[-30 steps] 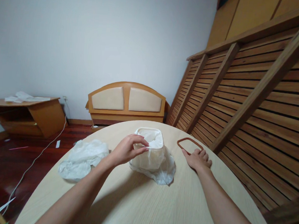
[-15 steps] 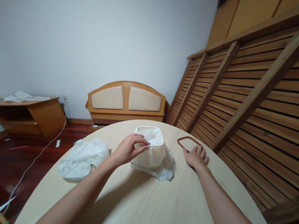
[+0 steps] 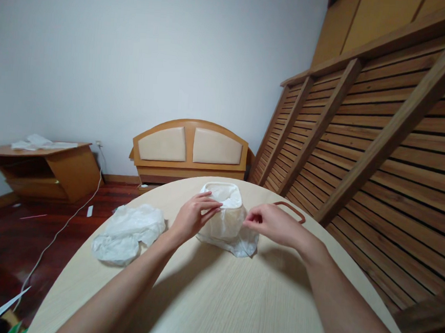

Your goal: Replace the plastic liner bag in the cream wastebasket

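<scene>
A small squarish bin [image 3: 224, 222] stands upright near the table's far side, with a thin white plastic bag [image 3: 241, 245] lining it and hanging down outside over its rim. At the bin's near left rim, my left hand [image 3: 197, 213] pinches the bag's edge between thumb and fingers. On the right side, my right hand [image 3: 270, 222] is closed in a pinch at the loose bag; its fingertips partly hide what they grip. A brown rounded frame [image 3: 294, 211] lies flat behind my right hand, partly covered by it.
A crumpled white plastic bag [image 3: 134, 231] lies on the left of the round table [image 3: 242, 306]. Beyond are a low wooden cabinet [image 3: 68, 172], a padded headboard [image 3: 189, 143] and, along the right, a leaning slatted wooden frame [image 3: 381, 148]. A cable [image 3: 57, 235] crosses the floor.
My right hand has left the brown frame and moved left to the bag on the bin's right side. My left hand stays at the rim.
</scene>
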A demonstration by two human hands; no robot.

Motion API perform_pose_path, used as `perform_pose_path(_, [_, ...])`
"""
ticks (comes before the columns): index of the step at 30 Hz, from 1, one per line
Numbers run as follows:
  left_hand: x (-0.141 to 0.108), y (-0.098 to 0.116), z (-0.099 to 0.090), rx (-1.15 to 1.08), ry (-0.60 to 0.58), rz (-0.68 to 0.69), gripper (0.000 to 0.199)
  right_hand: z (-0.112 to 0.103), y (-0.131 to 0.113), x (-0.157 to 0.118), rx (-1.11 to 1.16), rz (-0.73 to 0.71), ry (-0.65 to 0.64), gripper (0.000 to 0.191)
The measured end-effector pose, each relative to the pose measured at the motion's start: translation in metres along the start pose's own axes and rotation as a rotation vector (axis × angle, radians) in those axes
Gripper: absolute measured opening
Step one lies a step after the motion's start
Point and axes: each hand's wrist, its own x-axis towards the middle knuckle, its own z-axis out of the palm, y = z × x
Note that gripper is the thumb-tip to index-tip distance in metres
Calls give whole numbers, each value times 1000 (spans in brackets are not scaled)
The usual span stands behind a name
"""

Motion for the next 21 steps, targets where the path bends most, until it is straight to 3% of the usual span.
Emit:
perform_pose_path(2, [-1,0,-1,23,11,-9,20,6,-12,-6,-53,-15,-155,16])
perform_pose_path(5, [-1,-1,-2,51,-6,23,23,24,-19,-6,-254,33,-229,15])
perform_pose_path(8, [-2,-3,-3,68,-44,74,29,44,-20,-1,-421,77,-209,14])
perform_pose_path(14, [-2,-6,-1,55,-52,75,31,72,-22,6,-544,43,-135,14])
perform_pose_path(21, [-1,-3,-2,14,-61,55,30,68,-33,0,-542,-54,-105,16])
